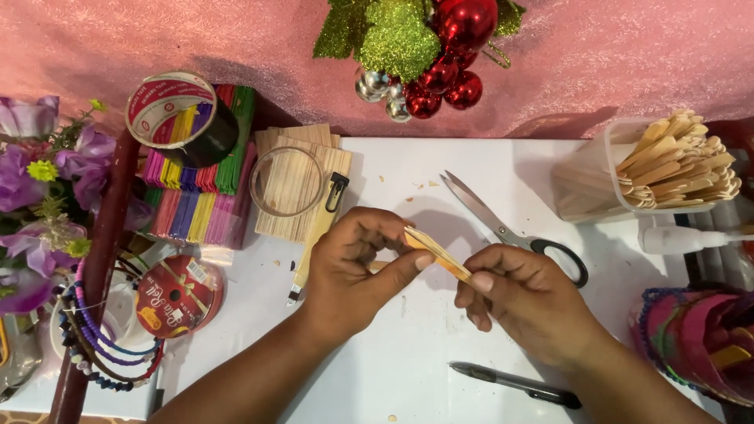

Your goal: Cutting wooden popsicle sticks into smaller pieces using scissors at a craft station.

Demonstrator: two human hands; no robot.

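My left hand (pixel 357 263) and my right hand (pixel 522 302) together hold a small stack of wooden craft sticks (pixel 438 254) above a white table (pixel 408 353). The left fingers and thumb pinch the stack's upper left end. Its lower right end sits between my right thumb and forefinger. The sticks tilt down to the right. Scissors with black handles (pixel 503 228) lie open just behind my right hand. A black pen (pixel 514 383) lies in front of it.
A clear tub of plain wooden sticks (pixel 675 169) stands at the right. Coloured sticks (pixel 200 192), flat wooden sticks (pixel 294 184), a clear tape ring (pixel 287 180), a black tape roll (pixel 184 118) and a utility knife (pixel 318 235) lie at the left. Red baubles (pixel 448 71) hang behind.
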